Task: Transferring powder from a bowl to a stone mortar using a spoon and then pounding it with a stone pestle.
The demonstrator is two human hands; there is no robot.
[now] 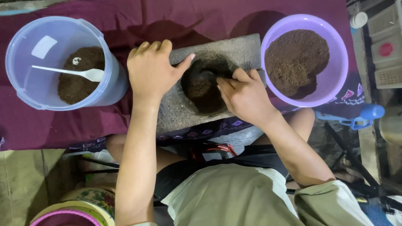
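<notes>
Two hands work at a grey stone mortar slab w/ a dark hollow in the middle, set on a maroon cloth over the table. Left hand lies flat on the slab's left end, fingers curled over the far edge, thumb stretched toward the hollow; it grips nothing, just presses on the stone. Right hand is closed around a dark pestle, most of which is hidden under the fingers, so its shape is hard to read. Dark brown ground powder sits in the hollow, touching the pestle tip; deep shadow there, can't tell how much.

Left of the slab: a clear bluish tub w/ more brown powder at its bottom & a white plastic spoon lying in it. Right of the slab, just beside it: a purple bowl approx. half filled w/ the same powder. Bottom left, a round floral container is cut off by the frame edge. A blue handled object at right is partly hidden behind the table edge.
</notes>
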